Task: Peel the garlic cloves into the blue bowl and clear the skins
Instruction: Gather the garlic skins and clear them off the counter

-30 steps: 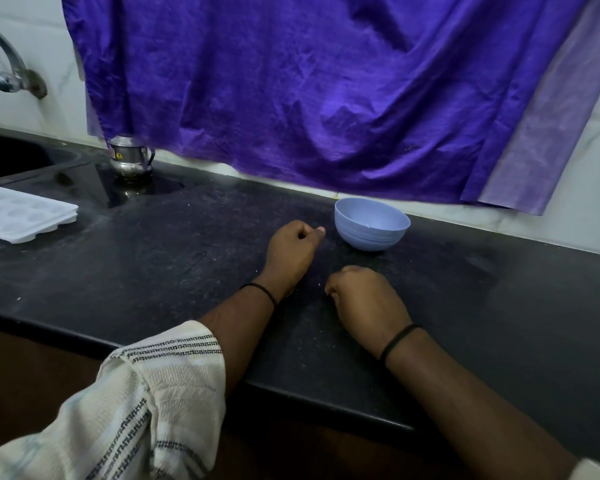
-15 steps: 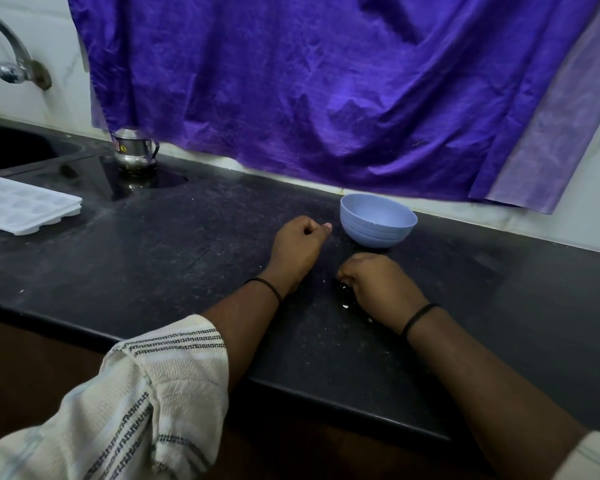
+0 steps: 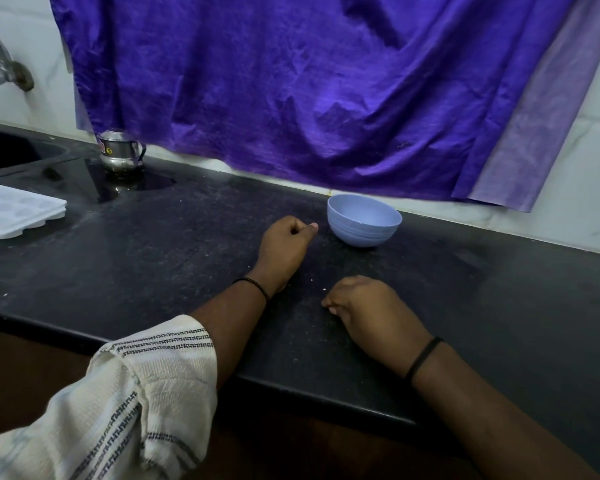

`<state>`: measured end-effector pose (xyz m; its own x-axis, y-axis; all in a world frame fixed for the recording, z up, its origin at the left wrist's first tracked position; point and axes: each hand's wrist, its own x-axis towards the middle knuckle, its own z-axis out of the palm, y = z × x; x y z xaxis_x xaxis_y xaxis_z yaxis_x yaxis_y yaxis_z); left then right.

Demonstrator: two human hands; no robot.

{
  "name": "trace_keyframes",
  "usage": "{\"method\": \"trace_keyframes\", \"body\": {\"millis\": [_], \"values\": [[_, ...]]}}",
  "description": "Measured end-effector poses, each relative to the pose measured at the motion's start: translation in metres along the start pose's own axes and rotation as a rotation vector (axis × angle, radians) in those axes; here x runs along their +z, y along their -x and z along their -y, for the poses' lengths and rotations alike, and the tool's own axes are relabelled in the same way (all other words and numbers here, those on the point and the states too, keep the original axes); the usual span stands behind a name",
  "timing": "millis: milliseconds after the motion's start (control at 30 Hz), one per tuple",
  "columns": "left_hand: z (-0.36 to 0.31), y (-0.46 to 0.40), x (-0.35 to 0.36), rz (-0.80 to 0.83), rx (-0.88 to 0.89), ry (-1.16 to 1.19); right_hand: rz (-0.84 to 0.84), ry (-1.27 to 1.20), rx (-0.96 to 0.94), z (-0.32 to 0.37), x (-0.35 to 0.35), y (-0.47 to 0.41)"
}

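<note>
Left hand (image 3: 286,245), fingers curled, contents not visible, lies just left of the blue bowl (image 3: 364,220). Right hand (image 3: 367,306), likewise curled, rests nearer the bench (image 3: 153,254) edge.

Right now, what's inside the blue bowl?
The visible far inner wall of the blue bowl looks bare; the near rim hides its bottom, so any cloves there can't be seen.

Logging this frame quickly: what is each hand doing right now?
Left hand: fingers curled on the counter; contents cannot be told.
Right hand: curled, knuckles up; contents cannot be told.
</note>
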<state>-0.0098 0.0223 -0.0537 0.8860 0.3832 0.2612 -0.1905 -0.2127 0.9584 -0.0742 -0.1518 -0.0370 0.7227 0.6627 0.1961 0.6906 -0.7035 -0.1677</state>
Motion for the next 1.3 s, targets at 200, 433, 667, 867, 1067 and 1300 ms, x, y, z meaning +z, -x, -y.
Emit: {"method": "trace_keyframes", "body": {"millis": [200, 433, 667, 867, 1067, 1300], "values": [[-0.001, 0.000, 0.000, -0.001, 0.013, -0.023, -0.078, -0.007, 0.039, 0.003, -0.002, -0.009], [-0.002, 0.002, 0.000, -0.001, 0.008, -0.028, -0.047, 0.041, -0.001, 0.003, -0.001, -0.010], [-0.003, 0.002, -0.001, 0.002, 0.009, -0.032, -0.053, 0.065, -0.034, 0.006, 0.002, -0.005], [-0.006, 0.008, -0.001, -0.012, -0.002, -0.047, -0.302, -0.309, 0.372, -0.010, 0.004, -0.027], [-0.010, 0.019, -0.011, 0.003, -0.057, -0.009, -0.384, -1.549, 0.765, -0.018, -0.017, -0.011], [-0.032, 0.058, -0.033, 0.098, -0.248, 0.222, -0.351, -1.832, 0.699, 0.011, -0.032, -0.004]]}}
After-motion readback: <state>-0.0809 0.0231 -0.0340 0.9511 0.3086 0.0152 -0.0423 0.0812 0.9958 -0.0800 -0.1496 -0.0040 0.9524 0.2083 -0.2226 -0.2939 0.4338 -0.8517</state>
